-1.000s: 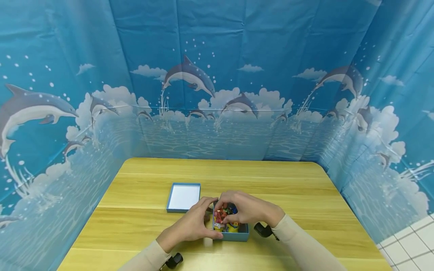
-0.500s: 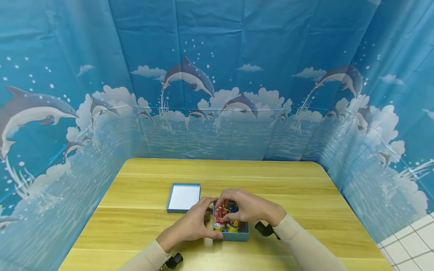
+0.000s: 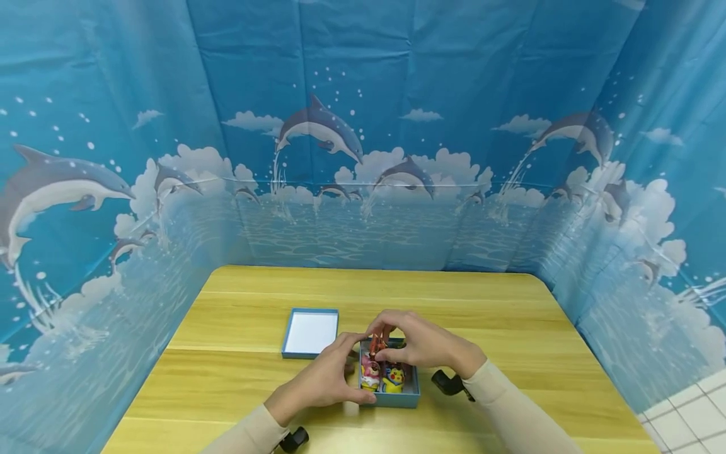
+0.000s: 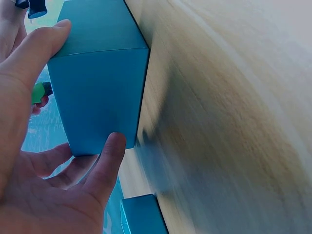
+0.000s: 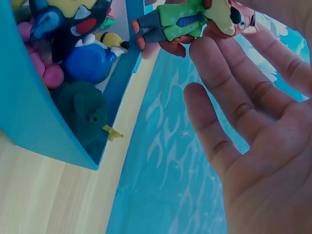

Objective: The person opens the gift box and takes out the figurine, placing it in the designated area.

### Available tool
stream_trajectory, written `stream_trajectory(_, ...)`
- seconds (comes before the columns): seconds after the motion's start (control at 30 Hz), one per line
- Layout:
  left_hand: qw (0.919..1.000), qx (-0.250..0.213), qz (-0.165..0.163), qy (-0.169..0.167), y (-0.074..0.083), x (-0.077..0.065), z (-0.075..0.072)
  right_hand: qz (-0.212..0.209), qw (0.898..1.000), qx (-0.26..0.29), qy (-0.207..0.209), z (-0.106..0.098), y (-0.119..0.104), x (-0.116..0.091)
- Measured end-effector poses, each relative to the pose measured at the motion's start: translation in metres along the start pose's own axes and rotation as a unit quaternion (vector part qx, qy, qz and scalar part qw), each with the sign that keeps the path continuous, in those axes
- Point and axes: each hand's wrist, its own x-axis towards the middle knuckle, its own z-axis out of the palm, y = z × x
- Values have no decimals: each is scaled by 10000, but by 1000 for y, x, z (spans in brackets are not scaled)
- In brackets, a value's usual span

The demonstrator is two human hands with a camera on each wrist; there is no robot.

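My left hand (image 3: pixel 324 373) grips the left side of an open-topped blue box (image 3: pixel 398 400), thumb at its near wall and fingers toward the far corner. The left wrist view shows the box's outer walls (image 4: pixel 97 92) between thumb and fingers. Above the box's far left part, my right hand (image 3: pixel 426 340) pinches a fox figurine (image 5: pixel 173 17) in a green shirt and dark tie. Inside the box stay a pink figurine (image 3: pixel 370 372), a yellow one with red cheeks (image 3: pixel 393 379), a dark green round one (image 5: pixel 83 112) and a blue one (image 5: pixel 87 63). Some contents are hidden.
Left of the box and farther back, a blue-rimmed lid (image 3: pixel 311 332) lies with its white inside up. The yellow wooden table (image 3: pixel 482 302) ends at a dolphin-printed curtain (image 3: pixel 351 221) behind and at the sides. Both wrists wear black cameras.
My right hand has raised the fox figurine from among the others, so the pink and yellow figurines show more fully. The left hand keeps its hold on the box.
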Motion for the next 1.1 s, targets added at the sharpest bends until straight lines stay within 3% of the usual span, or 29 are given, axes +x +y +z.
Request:
stream_trajectory(0.47, 9999, 88, -128, 46, 2, -2, -1, -133, 9985, -72, 529, -13, 7, -6)
stream_trajectory(1.1, 9996, 156, -228, -87, 6, 0, 1, 859, 9873, -408, 1270, -33, 30, -42)
